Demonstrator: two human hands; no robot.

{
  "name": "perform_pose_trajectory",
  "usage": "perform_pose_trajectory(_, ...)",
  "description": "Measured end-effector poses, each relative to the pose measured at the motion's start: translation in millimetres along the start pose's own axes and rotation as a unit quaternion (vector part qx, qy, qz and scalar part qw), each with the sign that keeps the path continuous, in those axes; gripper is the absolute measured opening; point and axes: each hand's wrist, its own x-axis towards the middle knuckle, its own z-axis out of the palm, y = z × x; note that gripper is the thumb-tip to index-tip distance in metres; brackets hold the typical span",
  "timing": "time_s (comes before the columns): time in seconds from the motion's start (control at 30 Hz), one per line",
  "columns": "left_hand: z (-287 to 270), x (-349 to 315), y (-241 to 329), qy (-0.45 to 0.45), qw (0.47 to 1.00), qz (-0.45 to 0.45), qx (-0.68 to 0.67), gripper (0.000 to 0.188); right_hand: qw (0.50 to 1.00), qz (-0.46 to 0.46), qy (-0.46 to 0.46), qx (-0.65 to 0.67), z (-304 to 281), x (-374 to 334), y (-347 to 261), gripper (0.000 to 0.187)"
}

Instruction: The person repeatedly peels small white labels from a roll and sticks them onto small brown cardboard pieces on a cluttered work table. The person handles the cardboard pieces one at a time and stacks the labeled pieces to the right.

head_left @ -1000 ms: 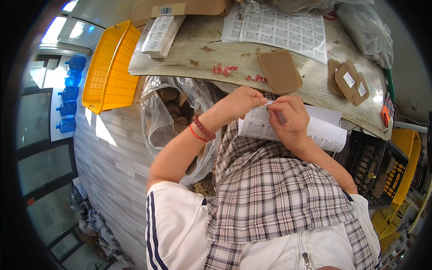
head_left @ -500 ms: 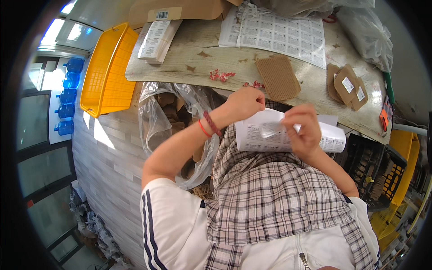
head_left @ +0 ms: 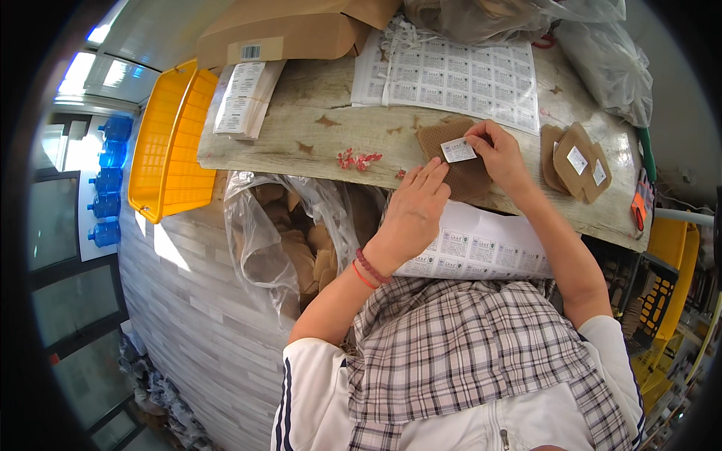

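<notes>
The wooden bench (head_left: pixel 331 143) carries everything and serves as the landmark here. On its far edge lies a long brown cardboard box (head_left: pixel 293 34), and hard against its left end sits a yellow plastic crate (head_left: pixel 169 143). Clear plastic bags (head_left: pixel 602 60) are heaped at the far right corner. A large sheet of white labels (head_left: pixel 459 75) lies flat in the middle of the far half of the bench, and a smaller stack of label strips (head_left: pixel 244 98) lies near the left end. Under the near edge of the bench hangs an open clear bag (head_left: pixel 271 240) holding brown cardboard pieces. Another label sheet (head_left: pixel 481 252) lies over the person's lap, below the near edge.

Near the middle of the near edge rests a brown cardboard piece (head_left: pixel 462 169). The left hand (head_left: pixel 414 214) lies flat with its fingers together and straight, tips touching the piece's left side. The right hand (head_left: pixel 500 154) pinches a small white label (head_left: pixel 457 149) at its right edge, the label lying on the piece's top. Toward the right end sits a small pile of labelled brown pieces (head_left: pixel 575 161); small red bits (head_left: pixel 357 158) lie left of the piece.
</notes>
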Motion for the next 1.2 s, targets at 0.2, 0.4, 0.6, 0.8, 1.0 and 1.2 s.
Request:
perform_pose_trajectory(0.2, 3, 0, 1, 0.003, 1.000, 0.005, 0.003, 0.018, 1.000, -0.003, 0.029, -0.006, 3, -6, -3, 0.009)
perform_pose_trajectory(0.4, 0, 1, 0, -0.010, 1.000, 0.011, 0.008, 0.019, 0.999, -0.011, 0.040, -0.014, 6, -7, -4, 0.008)
perform_pose_trajectory(0.6, -1, 0, 3, -0.019, 0.999, -0.036, 0.006, 0.006, 0.997, -0.026, 0.046, -0.050, 7, -10, -11, 0.006)
perform_pose_trajectory(0.8, -5, 7, 1, -0.038, 0.999, 0.012, 0.006, 0.010, 0.993, -0.062, 0.058, -0.085, 9, -11, -15, 0.006)
perform_pose_trajectory(1.0, 0, 4, 3, -0.051, 0.997, 0.017, 0.059, 0.012, 0.967, -0.172, 0.097, -0.158, 15, -12, -2, 0.014)
perform_pose_trajectory(1.2, -1, 4, 3, -0.060, 0.996, 0.019, 0.065, 0.015, 0.962, -0.159, 0.126, -0.184, 18, -17, -17, 0.030)
